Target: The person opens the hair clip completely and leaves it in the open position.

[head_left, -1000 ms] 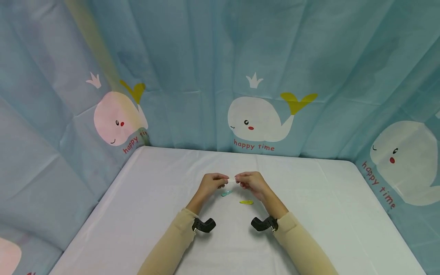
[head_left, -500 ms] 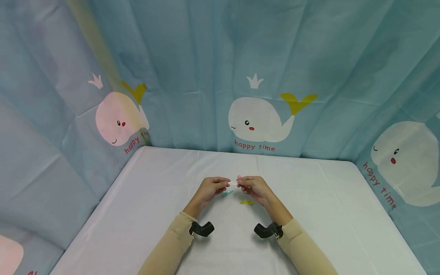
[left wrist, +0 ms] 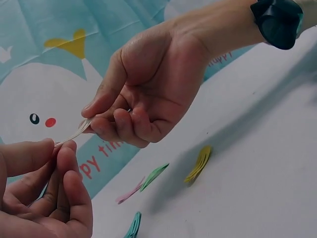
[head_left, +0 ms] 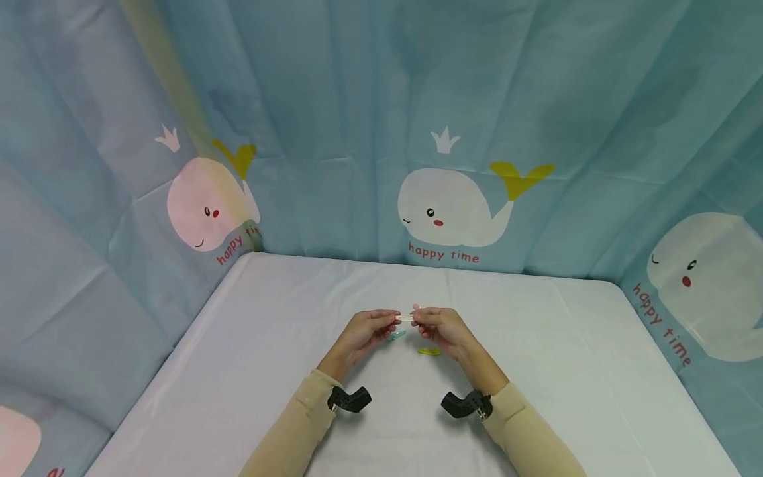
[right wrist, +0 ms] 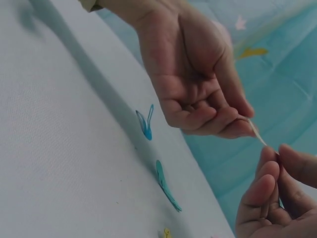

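Observation:
A thin white hair clip is stretched between both hands above the table. My left hand pinches its left end between thumb and fingers. The other end is pinched by my right hand. Fingertips hide both ends of the clip. Below the hands, snap hair clips lie on the cloth: a yellow clip, a green clip, a pink clip and a blue clip, which spreads in a V shape.
White cloth covers the table. Behind it hangs a light blue curtain with printed whales. Each wrist carries a black camera mount, such as the left mount near the beige sleeve.
Both hands have come slightly lower and nearer to me, still pinching the white hair clip. The pink clip now shows beside the right fingertips. Over the last half second little has moved.

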`<state>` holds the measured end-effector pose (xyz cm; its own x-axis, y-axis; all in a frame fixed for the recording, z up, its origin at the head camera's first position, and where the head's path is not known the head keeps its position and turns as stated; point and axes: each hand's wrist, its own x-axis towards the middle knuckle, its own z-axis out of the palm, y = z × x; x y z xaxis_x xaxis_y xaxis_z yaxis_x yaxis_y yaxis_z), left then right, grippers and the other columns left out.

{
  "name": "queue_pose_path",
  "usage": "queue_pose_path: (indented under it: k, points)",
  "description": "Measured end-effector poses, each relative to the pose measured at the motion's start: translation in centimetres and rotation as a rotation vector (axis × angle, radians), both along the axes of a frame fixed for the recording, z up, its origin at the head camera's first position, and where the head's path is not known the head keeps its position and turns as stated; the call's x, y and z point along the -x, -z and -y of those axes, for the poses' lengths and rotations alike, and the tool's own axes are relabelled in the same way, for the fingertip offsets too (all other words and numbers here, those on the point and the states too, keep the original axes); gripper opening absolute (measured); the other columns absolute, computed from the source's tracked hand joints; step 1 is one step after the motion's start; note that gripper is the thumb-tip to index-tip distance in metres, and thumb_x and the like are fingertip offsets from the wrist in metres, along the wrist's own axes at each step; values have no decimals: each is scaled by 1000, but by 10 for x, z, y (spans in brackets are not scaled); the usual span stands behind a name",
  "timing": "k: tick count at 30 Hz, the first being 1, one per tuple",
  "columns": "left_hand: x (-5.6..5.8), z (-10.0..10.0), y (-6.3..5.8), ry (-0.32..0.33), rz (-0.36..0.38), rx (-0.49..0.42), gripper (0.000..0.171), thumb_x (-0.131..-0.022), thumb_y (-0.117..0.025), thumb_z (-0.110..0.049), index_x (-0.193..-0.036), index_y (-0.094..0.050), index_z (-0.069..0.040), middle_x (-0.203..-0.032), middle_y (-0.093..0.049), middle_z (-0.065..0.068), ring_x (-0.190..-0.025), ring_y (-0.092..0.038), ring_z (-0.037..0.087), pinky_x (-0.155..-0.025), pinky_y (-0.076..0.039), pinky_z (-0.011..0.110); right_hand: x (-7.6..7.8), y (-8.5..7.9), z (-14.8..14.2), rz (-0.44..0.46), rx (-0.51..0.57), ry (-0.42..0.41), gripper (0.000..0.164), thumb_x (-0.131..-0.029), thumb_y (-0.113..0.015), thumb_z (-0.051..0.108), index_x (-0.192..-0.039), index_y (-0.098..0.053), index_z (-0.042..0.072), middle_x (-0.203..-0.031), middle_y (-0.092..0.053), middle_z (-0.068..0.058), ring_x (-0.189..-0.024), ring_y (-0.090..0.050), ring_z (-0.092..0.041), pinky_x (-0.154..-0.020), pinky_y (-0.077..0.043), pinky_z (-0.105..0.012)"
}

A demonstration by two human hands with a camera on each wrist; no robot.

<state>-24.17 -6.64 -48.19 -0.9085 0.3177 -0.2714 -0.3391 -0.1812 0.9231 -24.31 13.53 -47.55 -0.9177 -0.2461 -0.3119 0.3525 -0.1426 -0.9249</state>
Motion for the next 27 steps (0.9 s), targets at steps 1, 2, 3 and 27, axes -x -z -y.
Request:
queue_pose_path:
  k: [1, 2, 3, 27]
  points:
    - [0, 0, 0, -2, 8, -19, 38, -96, -58, -7, -129, -54, 12, -87, -70, -4, -76, -62, 3, -70, -50, 18, 0, 0, 0, -1, -1, 0, 21, -93, -61, 8, -107, -63, -8, -76, -69, 2, -65, -55, -7, -59, -48, -18]
    - [0, 0, 0, -5, 18, -38, 38, -96, -57, -7, -129, -54, 12, -87, -70, -4, -76, -62, 3, -69, -50, 18, 0, -1, 0, 2, 1, 3, 22, -93, -61, 8, -108, -63, -9, -76, -69, 2, -65, -56, -7, -59, -48, -19]
    - [0, 0, 0, -9, 27, -51, 38, -96, -57, -6, -129, -54, 12, -87, -70, -4, -76, -62, 3, -68, -50, 17, 0, -1, 0, 2, 3, 5, 23, -93, -61, 9, -108, -63, -9, -76, -69, 2, -65, -56, -7, -59, -48, -19]
    - [-2, -3, 1, -20, 71, -118, 37, -98, -54, -6, -130, -53, 11, -89, -70, -1, -75, -60, 3, -66, -48, 16, -1, 2, 0, 0, 85, 17, 9, -94, -61, 7, -90, -69, 7, -76, -69, 2, -66, -59, -8, -62, -50, -20]
